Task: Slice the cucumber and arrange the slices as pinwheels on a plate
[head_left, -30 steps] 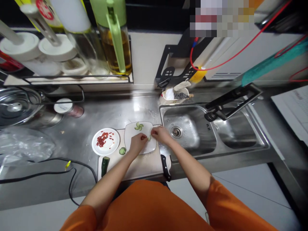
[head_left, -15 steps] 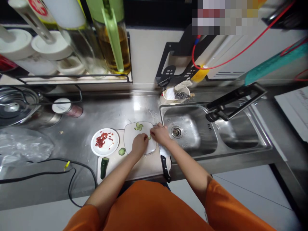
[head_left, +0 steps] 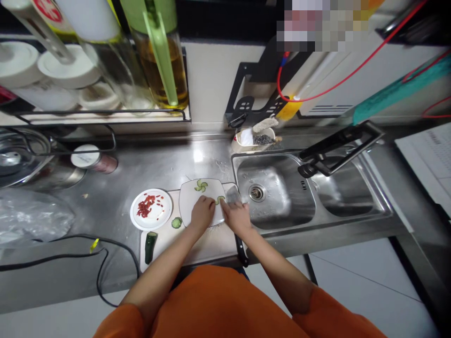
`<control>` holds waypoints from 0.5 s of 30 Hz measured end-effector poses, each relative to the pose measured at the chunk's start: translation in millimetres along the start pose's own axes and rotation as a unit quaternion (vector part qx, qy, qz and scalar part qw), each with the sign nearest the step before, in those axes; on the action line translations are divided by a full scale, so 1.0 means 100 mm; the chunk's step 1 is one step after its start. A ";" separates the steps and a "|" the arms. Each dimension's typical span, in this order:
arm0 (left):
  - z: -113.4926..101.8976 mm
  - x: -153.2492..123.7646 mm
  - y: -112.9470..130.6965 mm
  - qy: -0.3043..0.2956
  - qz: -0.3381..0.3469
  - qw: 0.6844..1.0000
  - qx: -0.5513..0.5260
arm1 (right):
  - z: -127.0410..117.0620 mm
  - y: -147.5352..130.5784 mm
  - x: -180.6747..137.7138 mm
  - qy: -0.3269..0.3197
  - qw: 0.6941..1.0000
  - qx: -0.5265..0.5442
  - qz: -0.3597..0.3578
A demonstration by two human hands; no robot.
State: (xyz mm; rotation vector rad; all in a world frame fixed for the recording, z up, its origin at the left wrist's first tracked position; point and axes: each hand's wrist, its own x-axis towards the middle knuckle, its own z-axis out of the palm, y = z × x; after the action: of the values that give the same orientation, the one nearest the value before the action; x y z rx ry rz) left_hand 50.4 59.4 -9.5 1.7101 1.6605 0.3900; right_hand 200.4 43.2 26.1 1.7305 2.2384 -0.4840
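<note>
Thin cucumber slices (head_left: 200, 186) form a curved pinwheel near the far edge of a squarish white plate (head_left: 190, 199). More cucumber slices (head_left: 220, 199) lie at the plate's right side, between my hands. My left hand (head_left: 203, 212) reaches over the plate, its fingers pinched together at the edge of these slices. From the right, my right hand (head_left: 238, 218) touches them with an outstretched index finger; its other fingers are spread over the knife (head_left: 241, 251). Under the plate is a pale cutting board (head_left: 197, 246), bearing a cucumber end (head_left: 176, 222) and a dark green cucumber piece (head_left: 151, 247).
A round white plate (head_left: 134, 217) of small red berries stands left of the board. The double sink (head_left: 276, 176) with a black faucet (head_left: 327, 148) lies to the right. At left are a black cable (head_left: 120, 242), a plastic bag (head_left: 31, 216) and a lidded jar (head_left: 93, 158).
My right hand has moved toward me and slightly right, its index finger now extended onto the slices. More of those slices shows. My left hand stays nearly in place.
</note>
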 end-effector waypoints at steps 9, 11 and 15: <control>0.01 0.01 0.02 0.003 -0.006 1.000 0.005 | 0.03 -0.01 0.02 0.001 1.000 -0.022 0.010; 0.01 0.00 0.02 0.006 -0.005 1.000 0.004 | 0.03 -0.02 0.02 0.001 1.000 -0.022 0.011; 0.02 0.00 0.00 0.009 -0.006 1.000 0.005 | 0.03 -0.04 0.02 -0.004 1.000 -0.022 0.015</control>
State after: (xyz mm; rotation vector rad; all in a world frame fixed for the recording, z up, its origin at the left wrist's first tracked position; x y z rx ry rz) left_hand 51.8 59.0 -10.4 1.7079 1.6862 0.3940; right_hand 196.0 42.9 22.6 1.7356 2.1968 -0.4306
